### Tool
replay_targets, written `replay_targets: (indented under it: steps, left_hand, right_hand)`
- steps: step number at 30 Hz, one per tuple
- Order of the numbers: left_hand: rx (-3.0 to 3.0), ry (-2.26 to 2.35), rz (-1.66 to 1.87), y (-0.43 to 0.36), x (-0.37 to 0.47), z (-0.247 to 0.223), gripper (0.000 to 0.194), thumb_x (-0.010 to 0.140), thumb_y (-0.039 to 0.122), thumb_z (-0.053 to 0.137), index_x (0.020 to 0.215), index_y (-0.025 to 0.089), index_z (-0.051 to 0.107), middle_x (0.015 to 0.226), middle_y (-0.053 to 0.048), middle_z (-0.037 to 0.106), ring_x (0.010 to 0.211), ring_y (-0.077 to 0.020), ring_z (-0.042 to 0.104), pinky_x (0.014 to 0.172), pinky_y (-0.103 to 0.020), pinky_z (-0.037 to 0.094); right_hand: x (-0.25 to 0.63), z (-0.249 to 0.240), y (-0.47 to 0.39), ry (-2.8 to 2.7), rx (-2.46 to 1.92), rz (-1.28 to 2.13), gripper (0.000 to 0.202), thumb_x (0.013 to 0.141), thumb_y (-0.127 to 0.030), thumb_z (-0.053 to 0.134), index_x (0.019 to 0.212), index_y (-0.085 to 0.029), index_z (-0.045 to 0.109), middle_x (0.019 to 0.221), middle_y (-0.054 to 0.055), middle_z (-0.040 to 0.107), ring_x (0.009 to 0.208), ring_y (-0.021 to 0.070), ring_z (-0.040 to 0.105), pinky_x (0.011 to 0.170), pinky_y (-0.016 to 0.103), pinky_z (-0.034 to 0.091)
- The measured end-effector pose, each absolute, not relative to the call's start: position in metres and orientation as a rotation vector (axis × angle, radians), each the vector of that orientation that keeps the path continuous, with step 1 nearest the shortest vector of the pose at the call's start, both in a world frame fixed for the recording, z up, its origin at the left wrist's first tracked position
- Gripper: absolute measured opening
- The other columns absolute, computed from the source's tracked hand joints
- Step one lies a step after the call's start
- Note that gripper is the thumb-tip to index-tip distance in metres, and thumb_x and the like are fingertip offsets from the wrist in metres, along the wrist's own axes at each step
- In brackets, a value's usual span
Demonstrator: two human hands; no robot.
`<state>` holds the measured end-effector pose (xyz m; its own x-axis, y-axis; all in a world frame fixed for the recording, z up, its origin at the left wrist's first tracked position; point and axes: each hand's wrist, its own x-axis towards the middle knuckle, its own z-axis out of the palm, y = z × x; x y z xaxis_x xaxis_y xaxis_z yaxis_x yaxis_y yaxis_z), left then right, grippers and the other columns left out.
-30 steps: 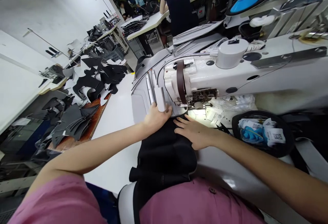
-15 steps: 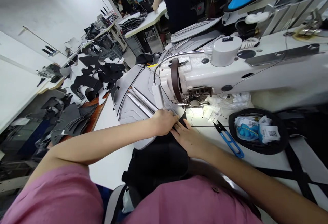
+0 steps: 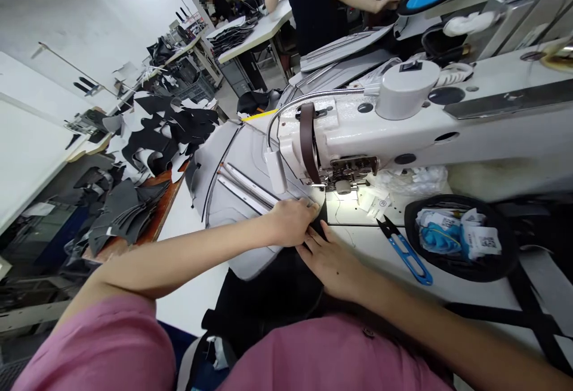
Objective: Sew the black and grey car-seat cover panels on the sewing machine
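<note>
Just in front of the lit needle area of a white sewing machine [image 3: 353,140], my left hand [image 3: 293,221] is closed, its fingers pinching the edge of black fabric [image 3: 268,289]. The fabric hangs down toward my lap and joins a grey stitched panel [image 3: 215,152] that spreads to the left of the machine. My right hand [image 3: 333,259] lies flat beside the left fingertips, fingers stretched out and pressing on the black fabric, thumb apart. A narrow black tip [image 3: 323,206] of the fabric reaches toward the needle. The fingertips partly hide the seam.
Blue thread snips [image 3: 406,252] lie right of my right hand, next to a black bowl [image 3: 505,259] of small packets. A lamp head [image 3: 275,170] hangs by the needle. Cut pieces [image 3: 170,128] are heaped at left. Across the back table stands another person [image 3: 313,9].
Both hands have shifted slightly down toward me with the fabric, and the grey panel has turned a little. The person at the back has raised one hand and stretched the other out.
</note>
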<state>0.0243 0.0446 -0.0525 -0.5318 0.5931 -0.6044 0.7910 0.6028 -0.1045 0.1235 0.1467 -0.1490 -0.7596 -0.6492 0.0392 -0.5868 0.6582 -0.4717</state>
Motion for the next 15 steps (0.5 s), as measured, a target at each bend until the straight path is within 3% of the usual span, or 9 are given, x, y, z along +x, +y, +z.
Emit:
replay_targets:
  steps: [4,9,12,15]
  left_hand:
    - [1.025,2.360,-0.410,0.048,0.032,-0.064,0.058,0.077,0.023,0.052,0.133,0.010,0.042,0.111,-0.016,0.057,0.089,-0.0299,0.064,0.068,-0.038,0.053]
    - [0.937,2.471,-0.328,0.049,0.039,-0.075,0.064,0.074,0.017,0.050,0.136,0.008,0.038,0.114,-0.016,0.054,0.091,-0.0267,0.062,0.072,-0.035,0.052]
    - [0.912,2.558,-0.255,0.047,0.041,-0.086,0.067,0.073,0.015,0.049,0.139,0.008,0.036,0.113,-0.016,0.054,0.093,-0.0262,0.060,0.078,-0.036,0.052]
    - [0.910,2.639,-0.182,0.047,0.042,-0.098,0.062,0.075,0.014,0.046,0.137,0.011,0.040,0.108,-0.013,0.055,0.092,-0.0244,0.058,0.080,-0.036,0.051]
  right_hand:
    - [0.126,-0.155,0.142,2.827,-1.016,-0.633,0.054,0.079,-0.015,0.048,0.132,-0.006,0.048,0.129,0.023,0.053,0.131,0.0364,0.038,0.111,0.062,0.017]
    - [0.146,-0.166,0.128,2.998,-1.020,-0.526,0.038,0.089,-0.011,0.038,0.121,-0.006,0.058,0.123,0.025,0.057,0.122,0.0353,0.048,0.103,0.062,0.032]
    - [0.150,-0.166,0.124,2.933,-1.050,-0.561,0.031,0.089,-0.013,0.040,0.107,-0.010,0.065,0.114,0.022,0.062,0.119,0.0345,0.051,0.103,0.063,0.032]
    - [0.144,-0.164,0.126,2.838,-1.080,-0.608,0.030,0.087,-0.013,0.043,0.106,-0.011,0.066,0.105,0.020,0.065,0.117,0.0334,0.051,0.106,0.065,0.026]
